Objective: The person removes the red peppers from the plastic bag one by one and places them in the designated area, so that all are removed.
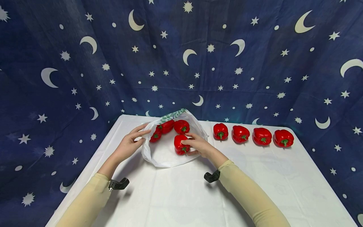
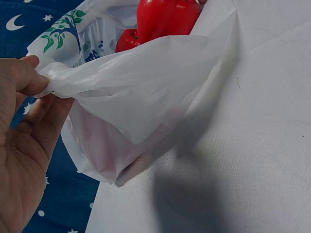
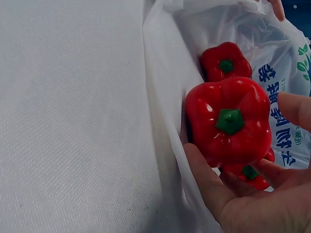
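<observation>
A white plastic bag (image 1: 146, 153) with a green leaf print lies with its mouth held wide. My left hand (image 1: 128, 147) pinches the rim of the bag (image 2: 141, 92) between thumb and fingers at its left side. In the bag's mouth, my right hand (image 1: 199, 146) grips a glossy red bell pepper (image 1: 180, 145), its green stem end facing the right wrist camera. Three more red bell peppers (image 1: 182, 127) rest deeper inside the bag, two of them partly showing behind the held pepper (image 3: 228, 121) in the right wrist view.
To the right of the bag, a row of several red bell peppers (image 1: 240, 134) stands along the back of the table (image 1: 181, 195), which has a white cover. A dark blue curtain (image 1: 170, 56) with moons and stars hangs behind and beside it.
</observation>
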`<state>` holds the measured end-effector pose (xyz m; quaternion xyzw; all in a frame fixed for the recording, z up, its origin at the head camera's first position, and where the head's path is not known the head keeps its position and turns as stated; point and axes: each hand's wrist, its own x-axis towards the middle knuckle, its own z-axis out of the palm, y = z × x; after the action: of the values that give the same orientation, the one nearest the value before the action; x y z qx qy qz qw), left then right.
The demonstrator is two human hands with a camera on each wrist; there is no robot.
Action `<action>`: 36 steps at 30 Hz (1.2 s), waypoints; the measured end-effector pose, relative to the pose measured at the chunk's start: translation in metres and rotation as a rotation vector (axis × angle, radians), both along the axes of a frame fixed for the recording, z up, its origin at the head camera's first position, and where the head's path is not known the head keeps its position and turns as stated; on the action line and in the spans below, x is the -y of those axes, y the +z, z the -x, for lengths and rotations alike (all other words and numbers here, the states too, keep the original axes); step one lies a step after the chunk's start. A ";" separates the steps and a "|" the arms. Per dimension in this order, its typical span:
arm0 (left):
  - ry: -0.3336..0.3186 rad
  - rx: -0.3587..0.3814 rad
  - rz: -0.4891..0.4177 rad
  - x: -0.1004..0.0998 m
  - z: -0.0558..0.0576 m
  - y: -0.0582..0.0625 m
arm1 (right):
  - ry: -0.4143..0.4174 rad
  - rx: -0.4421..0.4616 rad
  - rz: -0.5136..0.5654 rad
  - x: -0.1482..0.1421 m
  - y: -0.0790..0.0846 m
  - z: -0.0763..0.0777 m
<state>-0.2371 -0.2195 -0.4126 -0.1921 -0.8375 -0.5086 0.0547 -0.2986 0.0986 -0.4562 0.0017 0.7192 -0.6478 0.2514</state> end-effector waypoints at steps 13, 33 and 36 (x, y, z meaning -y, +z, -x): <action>-0.005 0.015 0.003 -0.002 -0.001 0.002 | 0.027 -0.009 0.014 0.000 -0.001 -0.001; -0.006 -0.011 -0.012 0.012 0.021 -0.027 | 0.011 -0.019 -0.032 0.005 -0.002 0.002; -0.006 -0.023 -0.007 0.012 0.021 -0.027 | 0.006 -0.036 -0.040 0.006 -0.003 0.003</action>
<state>-0.2578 -0.2317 -0.4397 -0.2004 -0.8344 -0.5095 0.0633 -0.3011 0.0931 -0.4593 -0.0073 0.7366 -0.6322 0.2404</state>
